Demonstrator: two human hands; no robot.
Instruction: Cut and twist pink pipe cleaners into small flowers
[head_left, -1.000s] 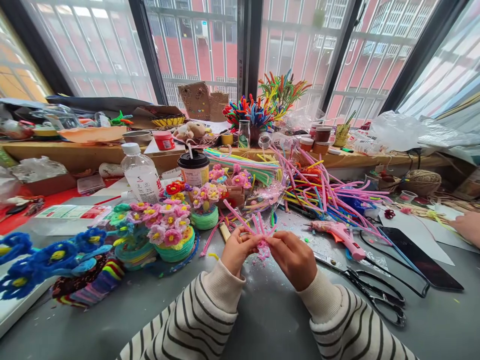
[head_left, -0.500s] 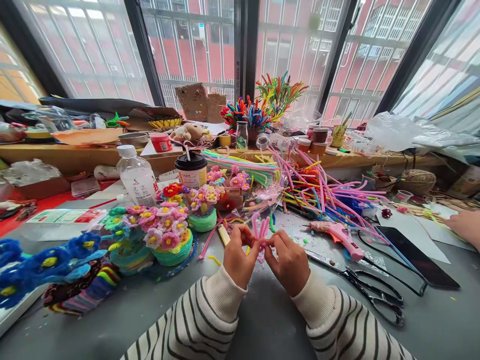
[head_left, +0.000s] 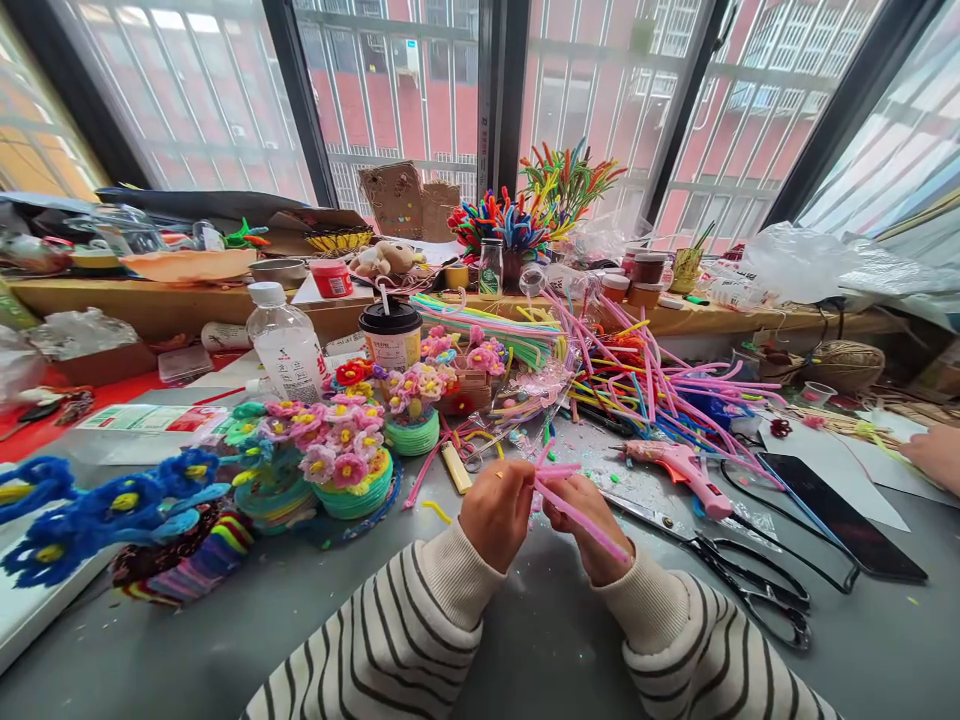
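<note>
Pink pipe cleaners [head_left: 583, 517] stick out between my two hands in the middle of the head view, with one long end lying across the right hand. My left hand [head_left: 495, 512] pinches them near their joined end. My right hand [head_left: 589, 525] is closed around them from the other side, its fingertips partly hidden behind the pink strands. A cream-coloured stick [head_left: 456, 468] and a short yellow piece [head_left: 436, 512] lie left of the hands. Black-handled scissors [head_left: 739, 580] and a pink glue gun [head_left: 686, 473] rest to the right.
Flower pots made of pipe cleaners [head_left: 352, 480] stand at the left, beside a bottle [head_left: 286, 345] and a lidded cup [head_left: 391, 340]. Loose pipe cleaners [head_left: 652, 375] are heaped behind the hands. A phone [head_left: 836, 510] lies at the right, near another person's hand [head_left: 937, 455].
The pink strands have turned from pointing upward to pointing rightward and down across my right hand. Both hands have rotated slightly, and the whole view has shifted a little.
</note>
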